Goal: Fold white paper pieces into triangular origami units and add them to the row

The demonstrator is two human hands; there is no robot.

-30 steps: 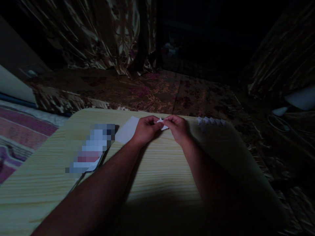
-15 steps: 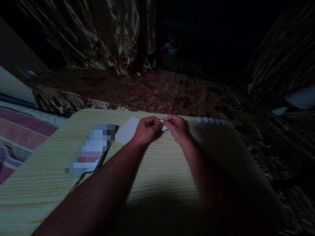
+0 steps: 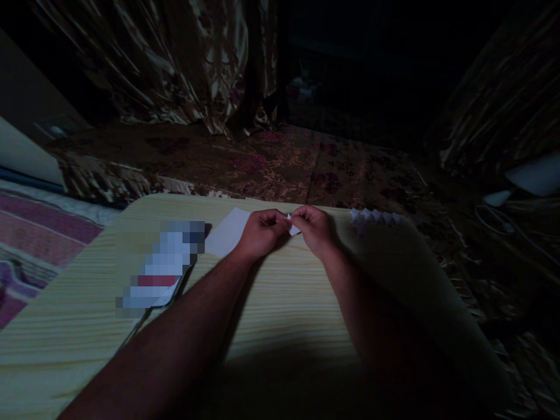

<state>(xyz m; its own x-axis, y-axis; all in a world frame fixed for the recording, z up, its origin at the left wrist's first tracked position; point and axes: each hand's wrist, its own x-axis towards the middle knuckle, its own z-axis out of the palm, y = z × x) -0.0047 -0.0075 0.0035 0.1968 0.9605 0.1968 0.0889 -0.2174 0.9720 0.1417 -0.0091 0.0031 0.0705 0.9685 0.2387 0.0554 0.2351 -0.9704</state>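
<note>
A small piece of white folded paper point(image 3: 294, 229) is pinched between my two hands near the far side of the table. My left hand point(image 3: 263, 232) grips its left edge with thumb and forefinger. On the other side, my right hand point(image 3: 314, 228) holds it with closed fingertips, which hide much of its shape. Just left of my left hand lies a flat white sheet of paper point(image 3: 226, 232), partly covered by that hand. To the right, several small folded paper pieces point(image 3: 376, 216), star-like in outline, sit in a row, with another in front of the row.
The pale wooden table point(image 3: 280, 315) has rounded corners. On its left lies a flat device with a blurred-out screen point(image 3: 164, 262). Behind stand a patterned covered ledge point(image 3: 262, 160) and shiny curtains point(image 3: 175, 58). A white lamp-like object point(image 3: 536, 175) with a cord is at right.
Both hands stay in nearly the same place, still pinching the paper. The paper's visible part has shifted very slightly right and down between the fingertips.
</note>
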